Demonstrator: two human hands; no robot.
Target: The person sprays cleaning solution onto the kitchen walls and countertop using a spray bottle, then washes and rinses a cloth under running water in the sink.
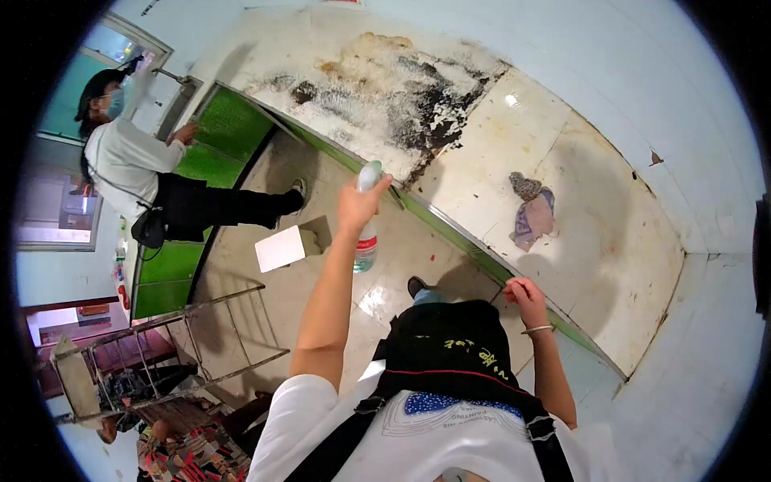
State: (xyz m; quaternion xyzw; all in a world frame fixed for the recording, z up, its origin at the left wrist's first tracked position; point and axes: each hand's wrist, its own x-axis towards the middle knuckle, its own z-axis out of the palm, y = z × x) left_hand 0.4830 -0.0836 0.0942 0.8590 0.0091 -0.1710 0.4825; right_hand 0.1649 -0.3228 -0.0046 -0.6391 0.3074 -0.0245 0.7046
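My left hand [358,206] is wrapped round the neck of a clear spray bottle [366,251] with a green and white spray head and a red label. It is over the floor beside the counter's front edge. My right hand [526,300], with a bracelet at the wrist, is near that edge further right, its fingers curled in and no object showing. On the white counter [598,189] lie a crumpled cloth [536,220] and a grey scouring pad [525,186]. A large patch of black, white and brown grime [418,100] covers the counter's far left part.
A masked person [132,165] stands at the left by green cabinets [233,120]. On the floor is a box with a white top [279,250]. A metal ladder [189,341] leans across the lower left, near patterned fabric [197,450]. Pale walls [683,96] border the counter.
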